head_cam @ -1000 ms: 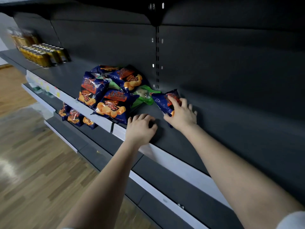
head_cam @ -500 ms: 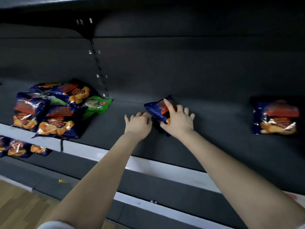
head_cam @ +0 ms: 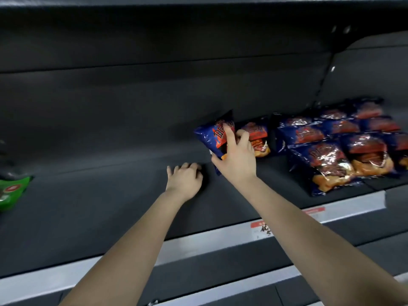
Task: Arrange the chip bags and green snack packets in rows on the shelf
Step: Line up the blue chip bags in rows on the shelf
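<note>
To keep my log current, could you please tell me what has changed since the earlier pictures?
The right hand carried the blue chip bag rightward along the shelf, away from the green packet, toward the rows of bags. The left hand followed, holding nothing. The right hand's grip stayed.

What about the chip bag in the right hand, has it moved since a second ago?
Yes. The chip bag in the right hand went right along the shelf, away from the green packet, toward the rows of bags.
</note>
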Tool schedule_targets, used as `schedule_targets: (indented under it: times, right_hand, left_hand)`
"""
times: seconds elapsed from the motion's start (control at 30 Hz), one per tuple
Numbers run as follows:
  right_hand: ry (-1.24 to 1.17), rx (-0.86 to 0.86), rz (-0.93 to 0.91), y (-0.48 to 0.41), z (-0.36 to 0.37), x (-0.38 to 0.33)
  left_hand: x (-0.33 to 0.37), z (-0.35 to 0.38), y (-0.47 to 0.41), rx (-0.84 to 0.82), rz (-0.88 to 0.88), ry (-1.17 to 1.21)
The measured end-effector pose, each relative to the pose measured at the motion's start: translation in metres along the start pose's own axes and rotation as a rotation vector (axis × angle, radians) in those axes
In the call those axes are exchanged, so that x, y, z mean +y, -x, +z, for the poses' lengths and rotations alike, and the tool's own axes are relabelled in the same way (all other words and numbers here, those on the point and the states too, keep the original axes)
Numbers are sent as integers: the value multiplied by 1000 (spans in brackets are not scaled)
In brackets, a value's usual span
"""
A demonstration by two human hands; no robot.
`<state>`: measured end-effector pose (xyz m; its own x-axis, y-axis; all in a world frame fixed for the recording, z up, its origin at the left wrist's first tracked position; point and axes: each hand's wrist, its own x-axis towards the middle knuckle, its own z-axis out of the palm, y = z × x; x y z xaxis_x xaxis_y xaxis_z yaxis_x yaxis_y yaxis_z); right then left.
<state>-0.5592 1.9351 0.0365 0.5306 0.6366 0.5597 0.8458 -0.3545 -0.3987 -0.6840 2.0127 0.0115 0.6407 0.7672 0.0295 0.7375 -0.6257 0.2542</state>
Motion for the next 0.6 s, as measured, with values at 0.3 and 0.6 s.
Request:
schedule_targets:
  times: [0.3, 0.6]
  right_hand:
    - [193, -76, 239, 9, -26, 52]
    - [349, -102, 249, 13, -21, 61]
  left_hand:
    - [50, 24, -8, 0, 122, 38]
    - [48, 37, -5, 78, 149, 85]
